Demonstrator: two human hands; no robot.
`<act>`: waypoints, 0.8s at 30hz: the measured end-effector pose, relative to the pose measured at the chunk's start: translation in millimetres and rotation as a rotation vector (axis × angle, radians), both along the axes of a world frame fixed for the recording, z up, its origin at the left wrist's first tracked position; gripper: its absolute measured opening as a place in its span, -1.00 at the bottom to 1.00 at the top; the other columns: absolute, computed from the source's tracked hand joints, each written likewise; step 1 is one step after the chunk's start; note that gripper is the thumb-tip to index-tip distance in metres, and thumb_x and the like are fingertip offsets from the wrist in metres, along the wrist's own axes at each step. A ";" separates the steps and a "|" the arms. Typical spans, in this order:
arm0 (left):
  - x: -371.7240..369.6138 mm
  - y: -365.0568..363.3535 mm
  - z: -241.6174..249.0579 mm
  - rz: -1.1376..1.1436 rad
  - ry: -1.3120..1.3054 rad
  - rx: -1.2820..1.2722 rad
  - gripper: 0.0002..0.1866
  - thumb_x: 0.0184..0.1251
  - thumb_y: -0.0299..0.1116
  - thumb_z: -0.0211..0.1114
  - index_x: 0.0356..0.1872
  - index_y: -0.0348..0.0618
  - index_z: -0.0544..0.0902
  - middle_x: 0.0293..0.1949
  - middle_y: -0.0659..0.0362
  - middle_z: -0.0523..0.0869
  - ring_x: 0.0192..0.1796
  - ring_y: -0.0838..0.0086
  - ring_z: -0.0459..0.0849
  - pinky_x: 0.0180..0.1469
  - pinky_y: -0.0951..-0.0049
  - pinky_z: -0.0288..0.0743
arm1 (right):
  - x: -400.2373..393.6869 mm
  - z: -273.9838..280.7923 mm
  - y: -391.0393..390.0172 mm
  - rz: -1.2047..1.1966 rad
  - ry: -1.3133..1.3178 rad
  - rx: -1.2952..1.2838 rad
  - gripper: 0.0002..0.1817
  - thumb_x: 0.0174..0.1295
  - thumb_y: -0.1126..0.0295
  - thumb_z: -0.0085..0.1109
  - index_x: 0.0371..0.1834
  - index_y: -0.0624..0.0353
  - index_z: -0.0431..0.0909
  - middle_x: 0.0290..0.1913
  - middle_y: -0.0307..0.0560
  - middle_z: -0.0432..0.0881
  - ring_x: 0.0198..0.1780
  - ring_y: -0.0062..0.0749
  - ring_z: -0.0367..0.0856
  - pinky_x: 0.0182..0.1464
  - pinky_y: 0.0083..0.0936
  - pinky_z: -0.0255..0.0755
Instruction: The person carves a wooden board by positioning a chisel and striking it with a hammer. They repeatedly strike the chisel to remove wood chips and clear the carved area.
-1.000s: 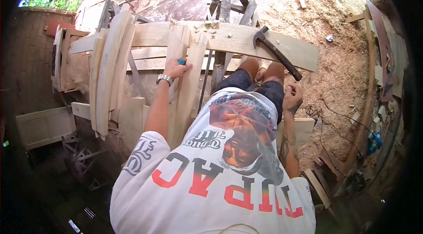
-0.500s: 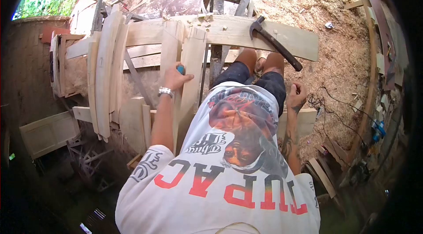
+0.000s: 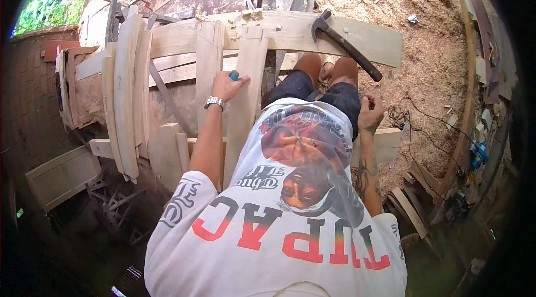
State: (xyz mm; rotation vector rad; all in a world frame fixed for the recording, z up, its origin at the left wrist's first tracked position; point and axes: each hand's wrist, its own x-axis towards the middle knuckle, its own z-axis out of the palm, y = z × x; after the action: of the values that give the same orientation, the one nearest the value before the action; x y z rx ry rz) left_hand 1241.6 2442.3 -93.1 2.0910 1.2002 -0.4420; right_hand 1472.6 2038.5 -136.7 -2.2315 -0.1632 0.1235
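Sawdust-covered ground (image 3: pixel 416 68) all around, bright in front, darker behind. In the left hand (image 3: pixel 222 88), a small blue object (image 3: pixel 233 75) (of what kind, not possible to tell), held with narrow fingers. Under the thumb of this hand, the right board (image 3: pixel 251 54); on the other side of its fingers, the left board (image 3: pixel 209 54). Between their far ends, a gap now wider than a moment ago: most probably, loose boards, not fastened, free to slide apart. Just beyond, beneath both ends, the crosswise plank (image 3: pixel 385 45). Farther to the left of the hand, a row of long boards (image 3: pixel 127 90). Near the right hand (image 3: pixel 371 115), with curled fingers and contents impossible to tell, the hammer (image 3: pixel 349 48), lying across the plank, same as before.
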 end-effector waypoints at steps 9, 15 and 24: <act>69.9 21.9 30.6 0.228 -0.623 0.131 -0.57 0.42 -0.07 0.43 -0.49 -0.26 0.73 -0.62 0.09 0.74 -0.61 0.51 0.65 -0.44 0.41 0.51 | 63.7 33.2 104.0 0.360 -0.400 -0.459 -0.50 0.20 0.29 0.37 0.23 0.11 0.55 0.19 0.07 0.57 0.25 0.05 0.53 0.29 0.07 0.38; 123.2 25.7 94.5 0.632 -1.439 -0.248 -0.49 0.53 -0.08 0.37 -0.62 -0.06 0.44 -0.71 0.31 0.40 -0.67 0.60 0.36 -0.58 0.51 0.24 | 101.9 -14.0 131.6 0.625 -0.348 -0.658 -0.43 0.25 0.05 0.39 0.20 0.16 0.51 0.13 0.10 0.58 0.19 0.14 0.61 0.10 0.06 0.56; 146.3 39.9 84.2 0.474 -1.552 -0.213 -0.53 0.51 -0.30 0.36 -0.67 -0.15 0.49 -0.72 0.29 0.44 -0.68 0.61 0.38 -0.60 0.53 0.18 | 63.3 45.8 109.9 0.542 0.187 -0.344 -0.45 0.40 -0.04 0.16 0.00 0.36 0.50 -0.10 0.50 0.68 0.07 0.38 0.66 0.06 0.04 0.52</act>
State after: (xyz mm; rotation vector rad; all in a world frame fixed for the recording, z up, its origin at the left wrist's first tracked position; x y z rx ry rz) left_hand 1387.9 2482.3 -8.9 1.2126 0.5296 1.0573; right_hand 1535.9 2148.4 -90.9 -2.4429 -0.6854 0.6958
